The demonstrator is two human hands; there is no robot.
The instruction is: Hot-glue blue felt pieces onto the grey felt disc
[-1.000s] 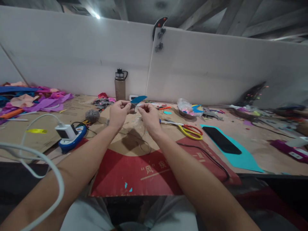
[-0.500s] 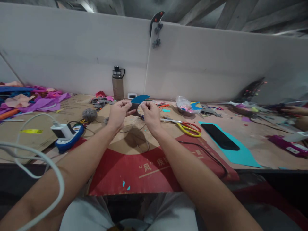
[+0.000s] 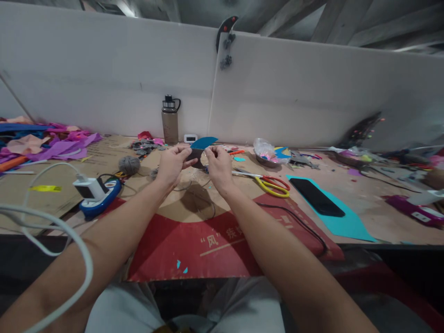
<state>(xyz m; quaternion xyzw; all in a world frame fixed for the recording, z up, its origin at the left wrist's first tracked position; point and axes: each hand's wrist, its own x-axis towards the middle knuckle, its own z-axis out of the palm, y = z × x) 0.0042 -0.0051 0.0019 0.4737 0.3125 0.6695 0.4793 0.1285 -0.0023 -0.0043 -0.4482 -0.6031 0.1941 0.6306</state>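
Above the middle of the work surface, my left hand (image 3: pixel 173 164) pinches the left side of a dark grey, felt-like piece (image 3: pixel 197 156). A curved blue leaf-shaped piece (image 3: pixel 204 142) rises from its upper edge; whether the two are joined I cannot tell. My right hand (image 3: pixel 219 165) has thumb and fingers pinched together at the right end of the same work. Its fingertips cover the exact spot they grip. Scissors (image 3: pixel 274 186) with red and yellow handles lie just right of my right hand.
A red-printed cardboard sheet (image 3: pixel 194 245) covers the table before me. Around it are a blue power strip (image 3: pixel 100 199) with cables, grey yarn ball (image 3: pixel 129 165), bottle (image 3: pixel 169 120), bowl (image 3: pixel 268 159), and black phone (image 3: pixel 317 196) on turquoise sheet (image 3: pixel 350 227). Colourful scraps (image 3: pixel 58 145) lie left.
Both my hands and the piece have shifted very slightly to the right. At the far right edge, another person's hand has moved and shows less.
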